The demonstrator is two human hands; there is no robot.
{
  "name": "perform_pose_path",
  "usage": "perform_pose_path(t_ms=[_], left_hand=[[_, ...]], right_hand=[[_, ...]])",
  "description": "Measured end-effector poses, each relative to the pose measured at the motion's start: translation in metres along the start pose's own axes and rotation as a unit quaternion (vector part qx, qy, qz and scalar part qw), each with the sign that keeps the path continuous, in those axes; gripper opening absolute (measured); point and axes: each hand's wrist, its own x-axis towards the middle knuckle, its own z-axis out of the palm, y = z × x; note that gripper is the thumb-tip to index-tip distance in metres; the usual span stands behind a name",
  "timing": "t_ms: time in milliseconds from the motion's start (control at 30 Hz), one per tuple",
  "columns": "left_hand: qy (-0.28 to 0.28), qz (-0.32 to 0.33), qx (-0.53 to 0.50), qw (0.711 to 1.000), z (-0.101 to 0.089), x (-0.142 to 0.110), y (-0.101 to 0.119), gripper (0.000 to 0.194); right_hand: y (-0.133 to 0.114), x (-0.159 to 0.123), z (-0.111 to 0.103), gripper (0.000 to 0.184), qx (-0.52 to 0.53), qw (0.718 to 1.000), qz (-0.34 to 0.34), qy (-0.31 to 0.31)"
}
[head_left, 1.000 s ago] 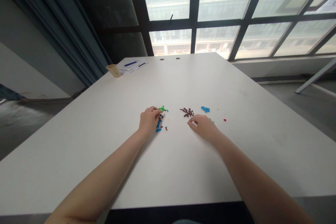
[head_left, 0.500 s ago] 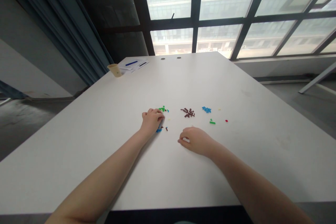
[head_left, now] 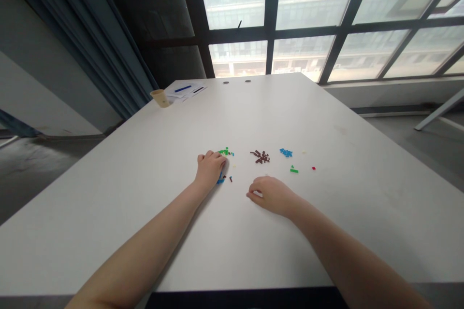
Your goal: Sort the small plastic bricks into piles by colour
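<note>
My left hand (head_left: 210, 170) rests on the table with its fingers curled closed, among small building bricks. Just beyond its fingertips lies a loose heap of green bricks (head_left: 224, 151). Some blue bricks (head_left: 220, 180) show from under its near side, partly hidden by the hand, with a small brown brick (head_left: 231, 179) beside them. Whatever its fingertips may hold is hidden. My right hand (head_left: 270, 194) is low over the table, thumb and forefinger bent toward each other in a pinch. Anything between those tips is too small to make out. Beyond it lies a pile of brown bricks (head_left: 261, 157).
To the right are a blue brick pile (head_left: 286, 152), a green brick (head_left: 294, 171) and a red brick (head_left: 313, 168). A paper cup (head_left: 160, 98) and papers with a blue pen (head_left: 182, 89) are at the white table's (head_left: 275, 116) far left.
The whole view has shifted very slightly. My left fingers have moved a little at the green bricks, while my right hand keeps its pinched pose in nearly the same place.
</note>
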Motion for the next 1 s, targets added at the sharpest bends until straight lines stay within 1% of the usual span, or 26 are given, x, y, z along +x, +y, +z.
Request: perform_pose_path(t_ms=[233, 433, 633, 767, 867, 1000], left_hand=[[0.014, -0.006, -0.019, 1.0, 0.005, 0.0, -0.003, 0.024], [0.012, -0.035, 0.011, 0.999, 0.005, -0.001, -0.004, 0.021], [0.007, -0.019, 0.011, 1.0, 0.001, 0.0, 0.001, 0.021], [0.003, -0.009, 0.007, 1.0, 0.003, 0.0, 0.001, 0.021], [0.015, -0.01, -0.035, 0.999, 0.008, 0.002, -0.003, 0.024], [0.054, -0.01, -0.144, 0.988, 0.015, 0.003, -0.006, 0.03]], right_hand=[[0.003, -0.001, 0.002, 0.026, 0.004, 1.0, -0.005, 0.008], [0.0, -0.002, 0.0, 0.026, 0.005, 1.0, 0.001, 0.002], [0.001, -0.001, 0.001, 0.026, 0.0, 1.0, 0.005, 0.001], [0.001, -0.001, 0.001, 0.026, 0.003, 1.0, 0.007, -0.001], [0.001, -0.001, 0.0, 0.026, 0.006, 1.0, 0.005, -0.001], [0.001, -0.002, 0.001, 0.026, 0.008, 1.0, 0.002, 0.001]])
